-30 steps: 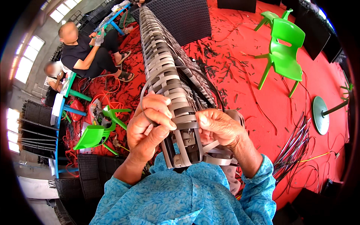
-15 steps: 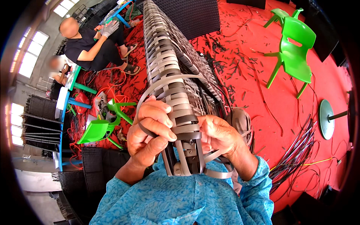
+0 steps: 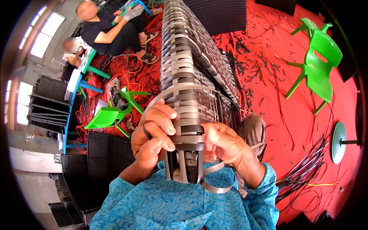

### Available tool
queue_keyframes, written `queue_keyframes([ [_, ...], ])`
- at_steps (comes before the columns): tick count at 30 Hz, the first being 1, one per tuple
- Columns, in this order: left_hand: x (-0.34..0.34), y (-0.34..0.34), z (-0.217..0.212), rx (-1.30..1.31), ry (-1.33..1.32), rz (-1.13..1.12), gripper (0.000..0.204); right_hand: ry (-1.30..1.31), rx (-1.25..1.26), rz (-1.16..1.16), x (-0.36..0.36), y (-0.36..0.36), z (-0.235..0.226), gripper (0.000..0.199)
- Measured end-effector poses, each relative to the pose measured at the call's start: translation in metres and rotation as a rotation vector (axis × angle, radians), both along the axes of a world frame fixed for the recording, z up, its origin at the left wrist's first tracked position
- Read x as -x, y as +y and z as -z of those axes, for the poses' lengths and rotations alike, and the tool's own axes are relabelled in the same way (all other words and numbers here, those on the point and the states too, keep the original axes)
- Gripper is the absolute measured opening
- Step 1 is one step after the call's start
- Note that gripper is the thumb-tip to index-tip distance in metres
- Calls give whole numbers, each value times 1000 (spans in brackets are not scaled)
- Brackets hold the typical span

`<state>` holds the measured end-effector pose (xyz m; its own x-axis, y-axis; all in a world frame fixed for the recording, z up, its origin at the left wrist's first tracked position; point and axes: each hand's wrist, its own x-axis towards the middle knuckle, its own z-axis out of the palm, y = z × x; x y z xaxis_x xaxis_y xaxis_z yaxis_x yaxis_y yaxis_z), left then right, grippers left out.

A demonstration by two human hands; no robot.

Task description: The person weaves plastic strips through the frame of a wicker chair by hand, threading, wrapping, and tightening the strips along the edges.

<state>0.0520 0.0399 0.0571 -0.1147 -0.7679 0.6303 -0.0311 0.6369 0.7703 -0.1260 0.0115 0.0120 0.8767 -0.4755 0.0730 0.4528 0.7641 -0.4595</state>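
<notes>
A long woven panel (image 3: 188, 69) of grey and dark flat strips rises from my lap toward the top of the view. My left hand (image 3: 151, 134) grips its near left edge, fingers curled over a loose grey strip (image 3: 172, 92) that arcs across the weave. My right hand (image 3: 222, 143) clasps the near right edge, pinching a strip end whose loose tail (image 3: 214, 188) loops below the panel. Both blue sleeves enter from the lower edge.
A red floor (image 3: 276, 99) littered with strip offcuts. A green plastic chair (image 3: 320, 65) stands at right, a tipped green chair (image 3: 109, 115) at left. A bundle of dark strips (image 3: 306, 172) lies lower right. Two people (image 3: 111, 30) sit at the upper left. Dark woven panels (image 3: 99, 153) stand lower left.
My hands have shifted slightly along the panel's near end, pulling the grey strip tighter across the weave. The view has tilted so the panel points more straight up.
</notes>
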Motion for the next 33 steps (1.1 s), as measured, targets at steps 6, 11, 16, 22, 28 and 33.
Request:
queue_keyframes([
  [6,-3,1,0,8,-9,5,23,28,-98,-92,-7,-13,-5,37],
  [11,-4,-2,0,19,25,70,20,112,12,-26,-10,-9,-24,28],
  [16,-8,-1,1,50,23,55,18,304,47,44,-10,-2,-41,34],
  [22,-10,-1,3,43,-49,49,16,271,90,112,-9,2,-27,38],
  [28,-13,-3,3,71,-75,76,15,345,14,246,-12,14,-32,39],
  [33,-16,-3,5,78,-55,81,14,322,-31,249,-10,11,-10,47],
])
